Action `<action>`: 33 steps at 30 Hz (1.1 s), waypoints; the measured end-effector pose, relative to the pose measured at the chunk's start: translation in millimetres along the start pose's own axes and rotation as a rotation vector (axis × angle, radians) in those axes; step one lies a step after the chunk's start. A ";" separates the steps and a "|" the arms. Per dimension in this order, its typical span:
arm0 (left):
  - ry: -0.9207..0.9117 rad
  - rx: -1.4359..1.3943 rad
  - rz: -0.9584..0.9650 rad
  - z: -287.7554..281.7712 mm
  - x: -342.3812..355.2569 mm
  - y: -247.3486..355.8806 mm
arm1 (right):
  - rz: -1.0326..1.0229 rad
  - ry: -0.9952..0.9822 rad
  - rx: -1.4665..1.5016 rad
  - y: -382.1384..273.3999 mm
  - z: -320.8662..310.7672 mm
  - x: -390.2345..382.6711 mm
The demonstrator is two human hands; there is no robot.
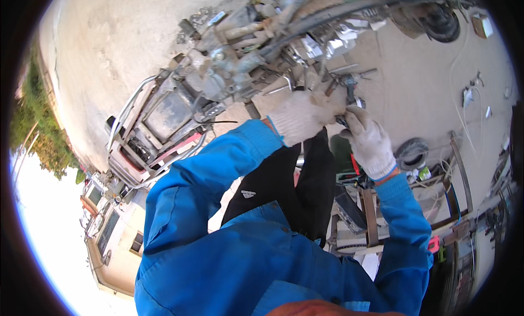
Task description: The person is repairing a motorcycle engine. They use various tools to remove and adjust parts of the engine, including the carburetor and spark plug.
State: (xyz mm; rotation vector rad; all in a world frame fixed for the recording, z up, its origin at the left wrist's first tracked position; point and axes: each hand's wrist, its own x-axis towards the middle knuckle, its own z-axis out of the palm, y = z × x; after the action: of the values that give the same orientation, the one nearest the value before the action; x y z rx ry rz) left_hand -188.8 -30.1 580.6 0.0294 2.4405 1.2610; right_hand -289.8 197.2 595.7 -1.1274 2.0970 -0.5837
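Note:
My left hand (299, 118), in a dirty white knit glove, reaches in front of me with its fingers bent together. What they grip, if anything, is hidden. My right hand (372, 143), gloved the same way, is closed with thumb and fingers around a small dark piece (341, 121). The piece lies right beside the left fingertips; its kind is too small to tell. Just beyond both hands, a teal and dark power tool (351, 88) lies on the ground. Past the left hand stands a stripped, dusty vehicle frame with an engine (221, 70).
A metal rack (164, 117) extends at the left end of the vehicle. A loose tyre (412, 154) lies right of my right hand, near a green case (343, 152). Steel bars (370, 220) and thin hoses are at the right. A wheel (439, 24) sits far right.

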 end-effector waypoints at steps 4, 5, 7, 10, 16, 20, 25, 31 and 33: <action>0.098 -0.062 0.085 1.9 -1.6 0.6 | -0.218 0.179 0.076 1.1 4.8 -7.2; 0.107 -0.048 0.078 1.2 -1.8 1.3 | -0.236 0.282 0.128 0.0 6.3 -5.3; 0.022 0.023 0.030 -0.4 -1.5 3.3 | 0.670 -0.194 1.019 -0.8 1.8 -1.6; 0.069 0.050 0.032 -2.1 3.9 4.7 | 0.774 -0.223 1.317 -3.3 -6.7 10.4; 0.022 0.265 -0.021 -1.4 14.3 0.8 | 0.623 -0.082 1.105 -6.3 -17.5 11.1; 0.039 0.310 0.052 4.9 11.8 -3.2 | 0.496 -0.072 1.027 1.1 -10.9 2.3; 0.029 0.325 0.020 20.0 6.9 -4.5 | 0.559 -0.152 1.296 12.8 -2.4 9.3; 0.197 0.189 -0.024 19.2 23.3 -12.8 | 0.503 -0.145 1.907 16.1 -13.0 22.9; 0.283 0.140 -0.004 16.6 30.7 -17.2 | 0.407 -0.161 1.821 20.5 -19.9 23.9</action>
State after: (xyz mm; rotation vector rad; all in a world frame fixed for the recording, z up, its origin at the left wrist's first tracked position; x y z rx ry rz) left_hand -208.6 -21.3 548.2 -0.1241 2.7646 1.1568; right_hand -325.1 189.0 587.3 0.3058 0.8093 -1.5408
